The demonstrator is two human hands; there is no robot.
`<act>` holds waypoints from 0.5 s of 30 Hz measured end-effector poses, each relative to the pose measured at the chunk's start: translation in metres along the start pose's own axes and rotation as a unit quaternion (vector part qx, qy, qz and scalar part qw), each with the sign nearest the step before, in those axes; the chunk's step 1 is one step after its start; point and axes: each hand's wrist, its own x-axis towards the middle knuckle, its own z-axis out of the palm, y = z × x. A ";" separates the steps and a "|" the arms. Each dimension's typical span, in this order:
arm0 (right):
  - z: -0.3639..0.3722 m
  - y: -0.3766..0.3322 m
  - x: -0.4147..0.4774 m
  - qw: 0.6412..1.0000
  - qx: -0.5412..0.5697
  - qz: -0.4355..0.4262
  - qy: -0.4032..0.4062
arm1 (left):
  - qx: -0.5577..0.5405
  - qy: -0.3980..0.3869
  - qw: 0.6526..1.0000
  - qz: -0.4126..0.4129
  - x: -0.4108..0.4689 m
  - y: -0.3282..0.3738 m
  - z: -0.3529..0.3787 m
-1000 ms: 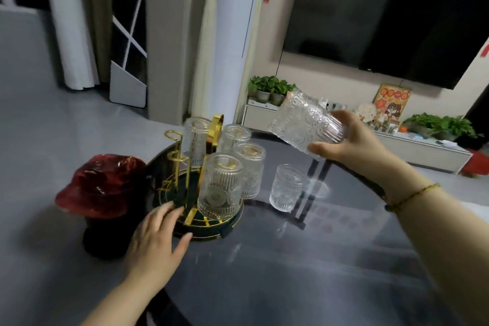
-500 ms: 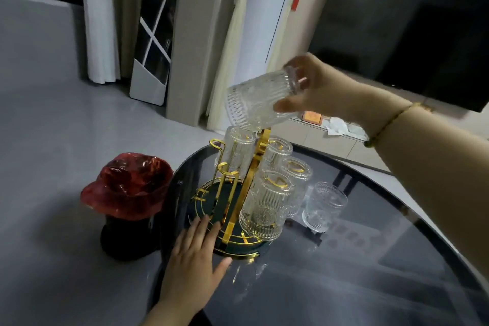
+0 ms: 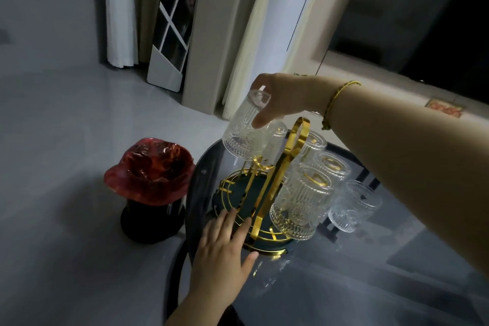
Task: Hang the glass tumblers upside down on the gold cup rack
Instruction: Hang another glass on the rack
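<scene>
My right hand (image 3: 288, 98) had its grip closed on an inverted glass tumbler (image 3: 244, 127), tilted just above a free prong of the gold cup rack (image 3: 267, 193); my left hand (image 3: 225, 249) lay flat, fingers spread, on the rack's base.

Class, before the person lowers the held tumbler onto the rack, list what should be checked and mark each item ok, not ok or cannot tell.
1. Right hand has a firm grip on the held tumbler: ok.
2. Tumbler mouth faces down: ok, though tilted.
3. Empty gold peg sits under the mouth: ok.
4. Left hand steadies the gold cup rack: ok.
5. Peg centred inside the rim: cannot tell.
6. All tumblers hung: not ok, one loose tumbler stands on the table.
</scene>
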 end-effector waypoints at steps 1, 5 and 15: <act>0.005 0.000 0.002 1.000 -0.002 0.002 -0.009 | -0.008 0.004 1.000 -0.002 0.001 0.001 -0.002; 0.025 0.000 0.006 0.999 0.010 0.002 -0.032 | 0.004 0.001 1.000 -0.002 0.001 0.001 -0.002; 0.050 0.001 0.013 0.998 0.021 0.011 -0.054 | 0.067 0.010 0.998 0.013 0.002 0.005 -0.009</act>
